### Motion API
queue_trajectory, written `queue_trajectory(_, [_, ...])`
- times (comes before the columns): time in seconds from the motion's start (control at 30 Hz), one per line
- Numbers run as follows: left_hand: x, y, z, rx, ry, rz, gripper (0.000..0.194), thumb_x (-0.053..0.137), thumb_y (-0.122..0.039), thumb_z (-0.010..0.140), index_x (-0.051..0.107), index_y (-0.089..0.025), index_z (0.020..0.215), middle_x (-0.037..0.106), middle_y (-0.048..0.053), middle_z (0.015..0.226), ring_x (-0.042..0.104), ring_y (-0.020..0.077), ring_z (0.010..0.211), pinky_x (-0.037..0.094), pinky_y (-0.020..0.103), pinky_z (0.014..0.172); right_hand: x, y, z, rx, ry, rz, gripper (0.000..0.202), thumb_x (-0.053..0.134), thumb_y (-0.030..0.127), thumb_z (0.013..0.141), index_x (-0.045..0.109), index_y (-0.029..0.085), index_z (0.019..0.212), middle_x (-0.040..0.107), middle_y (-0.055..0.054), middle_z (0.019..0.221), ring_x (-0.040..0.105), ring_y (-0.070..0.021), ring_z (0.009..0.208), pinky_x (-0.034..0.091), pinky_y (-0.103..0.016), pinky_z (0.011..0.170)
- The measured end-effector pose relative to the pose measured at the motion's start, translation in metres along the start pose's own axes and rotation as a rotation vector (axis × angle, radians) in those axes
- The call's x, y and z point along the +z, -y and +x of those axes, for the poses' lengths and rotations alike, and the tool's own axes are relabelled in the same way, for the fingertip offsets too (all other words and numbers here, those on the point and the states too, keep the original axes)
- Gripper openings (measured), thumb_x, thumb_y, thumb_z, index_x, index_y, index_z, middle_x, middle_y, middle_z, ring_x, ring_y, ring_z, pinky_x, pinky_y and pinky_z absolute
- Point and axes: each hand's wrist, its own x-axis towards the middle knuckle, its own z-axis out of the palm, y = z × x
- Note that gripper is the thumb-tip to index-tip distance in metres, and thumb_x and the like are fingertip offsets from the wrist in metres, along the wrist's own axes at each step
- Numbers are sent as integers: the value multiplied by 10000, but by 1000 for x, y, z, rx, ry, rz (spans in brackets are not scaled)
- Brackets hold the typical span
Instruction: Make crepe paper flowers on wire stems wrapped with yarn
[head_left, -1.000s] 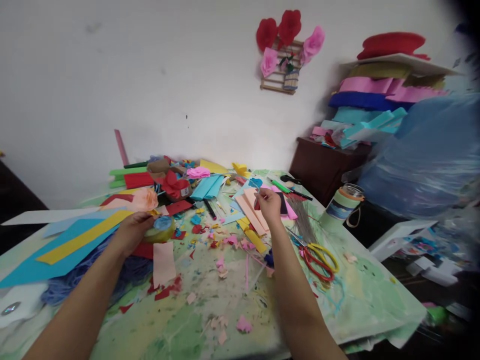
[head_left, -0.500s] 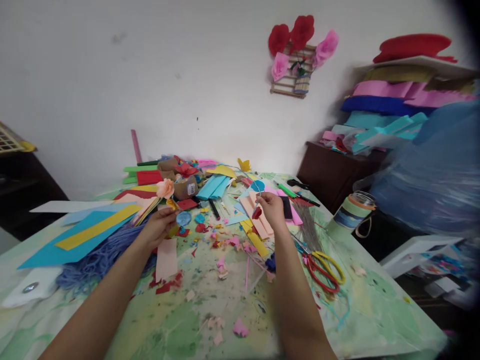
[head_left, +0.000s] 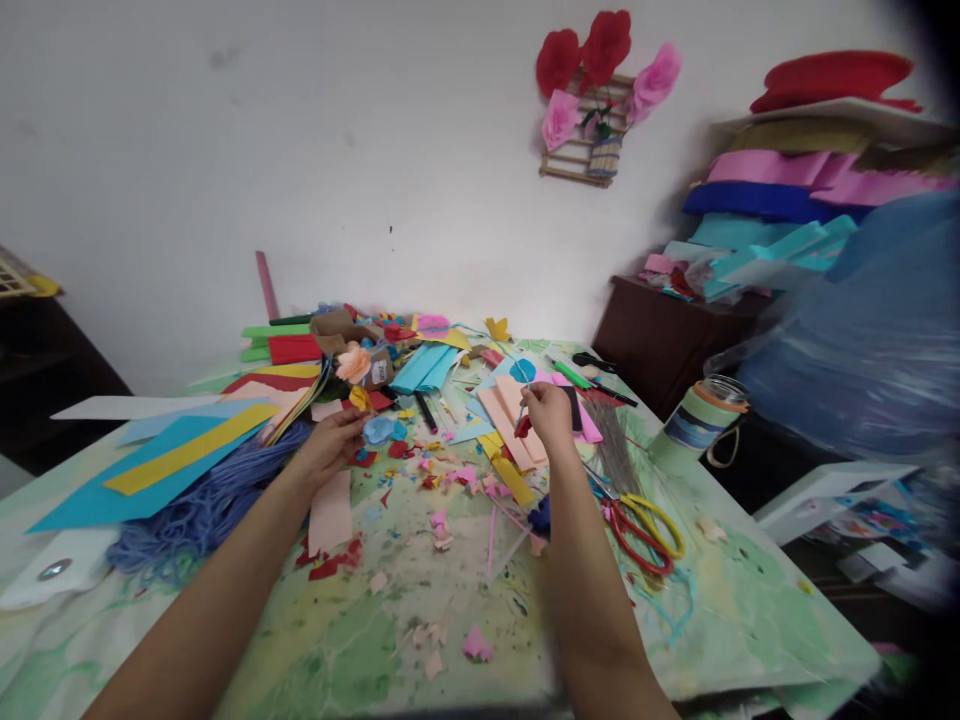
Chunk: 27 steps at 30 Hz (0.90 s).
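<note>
My left hand (head_left: 330, 452) is closed in a pinch at the left of the table. By its fingertips are a peach paper flower (head_left: 353, 362), a small yellow one (head_left: 360, 399) and a blue one (head_left: 377, 430). My right hand (head_left: 549, 412) pinches a thin light-blue strand (head_left: 501, 343). Around that strand's near end are a red paper flower (head_left: 523, 427) just below the fingers, a round blue paper piece (head_left: 523, 371) and a yellow flower (head_left: 496, 328) farther off. How the left hand's flowers are joined is too small to tell.
Paper scraps (head_left: 442, 530) litter the table. Red-and-yellow-handled scissors (head_left: 643, 535) lie right, near thin wires (head_left: 611, 438) and a jar (head_left: 701, 415). Blue yarn (head_left: 210, 510) and coloured paper sheets (head_left: 150, 475) lie left. A dark cabinet (head_left: 667, 345) stands behind.
My left hand has shifted slightly right, and its peach, yellow and blue flowers swung right. The right hand moved a little right, with its strand and flowers. The view tilted slightly.
</note>
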Motion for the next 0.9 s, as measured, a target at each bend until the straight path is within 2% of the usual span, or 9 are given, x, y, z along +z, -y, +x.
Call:
queue_trajectory(0.17, [11,-3,-2,34,50,-14,214,807,-73,548,689,-114,722,684,16,674,592,89,550,484,161,507,6,-6,-2,46,49,-93,236,580,219,788,605,167,559,651,-66,597,595,-166,576,335,-245,560])
queue_trajectory(0.33, [15,-4,-3,24,75,25,237,841,-100,507,705,-102,700,691,34,660,593,104,554,474,170,508,14,-11,-1,41,66,-58,276,591,211,757,540,179,488,592,-43,521,547,-159,536,315,-251,549])
queue_trajectory(0.5, [6,0,-3,-19,76,56,224,833,-87,520,695,-107,696,684,32,645,596,104,552,489,173,518,12,-4,-1,-40,21,107,250,537,296,775,535,184,551,572,-11,542,505,-144,536,341,-250,556])
queue_trajectory(0.63, [1,4,-8,-74,101,73,193,804,-75,565,674,-112,703,647,23,611,568,98,498,477,184,471,7,10,-6,-118,-33,253,297,510,396,788,504,192,572,497,26,524,455,-125,518,347,-244,542])
queue_trajectory(0.8, [8,9,-12,-90,157,97,169,758,-59,620,688,-112,764,654,43,671,571,92,536,466,169,483,0,24,-12,-178,-114,353,311,499,451,801,544,185,645,530,17,591,500,-122,556,388,-239,562])
queue_trajectory(0.9, [11,9,-10,-60,182,140,143,760,-78,615,689,-122,731,662,56,679,567,105,544,455,177,480,-6,26,-13,-185,-159,349,310,486,446,822,565,180,685,574,-1,625,547,-132,580,419,-241,578])
